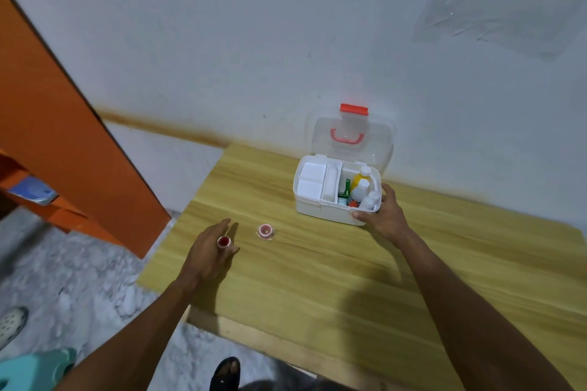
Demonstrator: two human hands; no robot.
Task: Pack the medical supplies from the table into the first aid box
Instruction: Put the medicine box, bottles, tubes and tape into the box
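The white first aid box [320,211] stands open at the table's far side, its clear lid [379,140] with a red handle leaning back against the wall. Inside are a white tray on the left and several bottles and small packs on the right. My right hand [382,216] grips the box's front right corner. My left hand [212,251] hovers near the table's left part with a small red-centred tape roll [224,242] held between its fingers. A second tape roll [264,231] lies on the table just right of that hand.
The wooden table [317,279] sits against a white wall. An orange cabinet [63,152] stands to the left. A foot in a black sandal [225,373] and a teal slipper [35,370] rest on the marbled floor.
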